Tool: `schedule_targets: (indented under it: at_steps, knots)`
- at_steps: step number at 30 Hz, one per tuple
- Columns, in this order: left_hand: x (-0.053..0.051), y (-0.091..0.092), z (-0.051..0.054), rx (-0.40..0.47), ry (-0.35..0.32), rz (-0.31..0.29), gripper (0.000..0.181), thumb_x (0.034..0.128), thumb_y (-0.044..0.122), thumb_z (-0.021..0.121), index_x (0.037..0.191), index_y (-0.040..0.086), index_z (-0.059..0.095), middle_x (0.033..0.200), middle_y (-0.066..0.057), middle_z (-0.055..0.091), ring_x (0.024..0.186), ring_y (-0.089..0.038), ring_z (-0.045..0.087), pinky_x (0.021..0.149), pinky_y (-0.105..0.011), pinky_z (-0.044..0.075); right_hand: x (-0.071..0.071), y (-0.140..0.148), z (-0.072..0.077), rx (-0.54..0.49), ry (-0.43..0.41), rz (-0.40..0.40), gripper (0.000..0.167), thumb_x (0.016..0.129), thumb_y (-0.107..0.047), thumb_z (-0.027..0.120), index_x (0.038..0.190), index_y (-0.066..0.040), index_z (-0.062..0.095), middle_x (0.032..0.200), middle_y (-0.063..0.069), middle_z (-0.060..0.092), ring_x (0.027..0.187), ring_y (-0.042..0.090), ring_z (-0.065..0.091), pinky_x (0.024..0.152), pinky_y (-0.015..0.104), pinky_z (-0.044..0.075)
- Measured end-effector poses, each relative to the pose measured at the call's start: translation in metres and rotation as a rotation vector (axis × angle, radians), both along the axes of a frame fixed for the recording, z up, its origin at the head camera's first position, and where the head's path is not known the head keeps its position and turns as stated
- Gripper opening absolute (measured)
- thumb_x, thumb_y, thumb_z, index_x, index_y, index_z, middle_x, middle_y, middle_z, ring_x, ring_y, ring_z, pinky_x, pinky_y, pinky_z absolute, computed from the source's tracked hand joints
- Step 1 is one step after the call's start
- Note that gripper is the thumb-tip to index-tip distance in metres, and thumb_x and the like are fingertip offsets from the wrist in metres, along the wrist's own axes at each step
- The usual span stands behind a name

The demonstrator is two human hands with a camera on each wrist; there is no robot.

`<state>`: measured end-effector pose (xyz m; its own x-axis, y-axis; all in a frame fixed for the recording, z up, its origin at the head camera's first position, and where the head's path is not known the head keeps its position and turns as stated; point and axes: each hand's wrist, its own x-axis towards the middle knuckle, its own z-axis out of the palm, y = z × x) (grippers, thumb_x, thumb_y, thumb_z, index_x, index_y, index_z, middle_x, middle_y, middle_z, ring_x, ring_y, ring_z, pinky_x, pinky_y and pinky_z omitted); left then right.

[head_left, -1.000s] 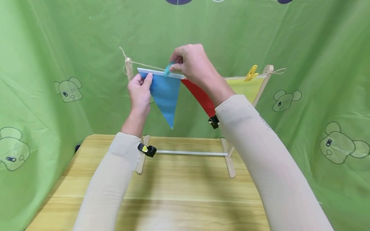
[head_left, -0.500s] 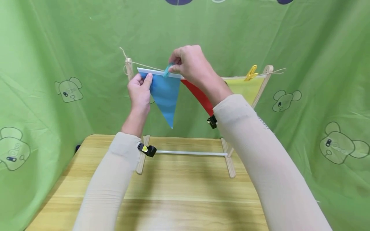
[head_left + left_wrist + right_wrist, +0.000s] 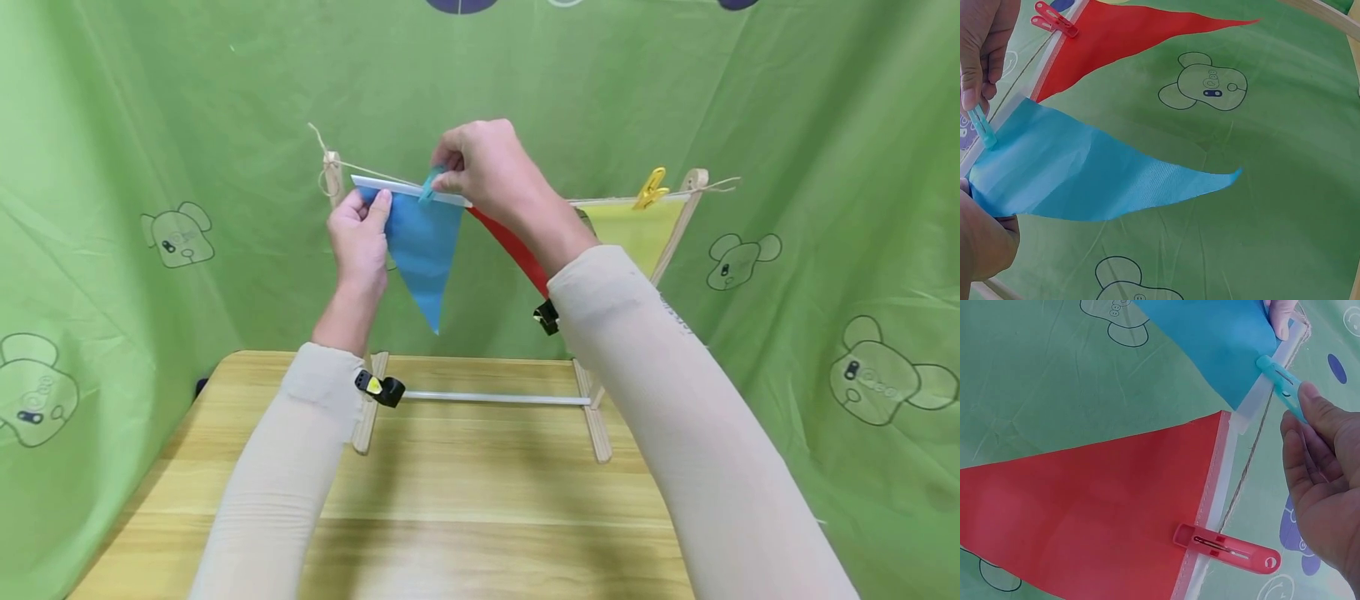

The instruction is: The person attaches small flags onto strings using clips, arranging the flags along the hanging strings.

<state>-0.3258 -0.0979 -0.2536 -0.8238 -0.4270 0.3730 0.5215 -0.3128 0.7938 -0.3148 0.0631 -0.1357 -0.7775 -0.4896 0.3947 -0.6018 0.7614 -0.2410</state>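
A blue triangular pennant with a white top edge hangs at the left part of the twine. My left hand pinches its upper left corner between thumb and fingers. My right hand holds a light blue clothespin by its handles; the clothespin's tip lies over the pennant's white edge. In the right wrist view a red pennant hangs beside the blue one, with a red clothespin on its edge. My right arm hides part of the red pennant in the head view.
Farther right hangs a yellow pennant under a yellow clothespin. The twine is tied to wooden posts of a stand with a white crossbar, on a wooden table. A green curtain surrounds it.
Both hands have shifted slightly left, along with the blue pennant and the light blue clothespin. Both grips look the same.
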Motion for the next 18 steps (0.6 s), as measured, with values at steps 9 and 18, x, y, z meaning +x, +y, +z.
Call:
schedule_targets:
  at_steps: [9, 18]
  knots:
    - [0.0007, -0.0008, -0.0003, -0.016, 0.0, 0.006, 0.012, 0.0993, 0.004, 0.066, 0.102, -0.007, 0.069, 0.08, 0.002, 0.065, 0.075, -0.008, 0.06, 0.071, -0.023, 0.053, -0.0009, -0.001, -0.0017, 0.01, 0.0, 0.011, 0.025, 0.093, -0.02, 0.078, 0.112, -0.004, 0.076, 0.108, 0.009, 0.075, 0.094, 0.016, 0.067, 0.087, 0.026, 0.056]
    - [-0.0007, -0.0034, -0.0001, 0.0, 0.008, 0.023, 0.005, 0.0981, 0.003, 0.068, 0.095, 0.001, 0.071, 0.079, 0.002, 0.065, 0.074, -0.008, 0.06, 0.071, -0.023, 0.052, -0.0011, -0.0044, -0.0012, 0.035, 0.003, 0.018, 0.032, 0.093, -0.02, 0.078, 0.12, -0.002, 0.074, 0.113, 0.011, 0.075, 0.1, 0.019, 0.069, 0.092, 0.029, 0.057]
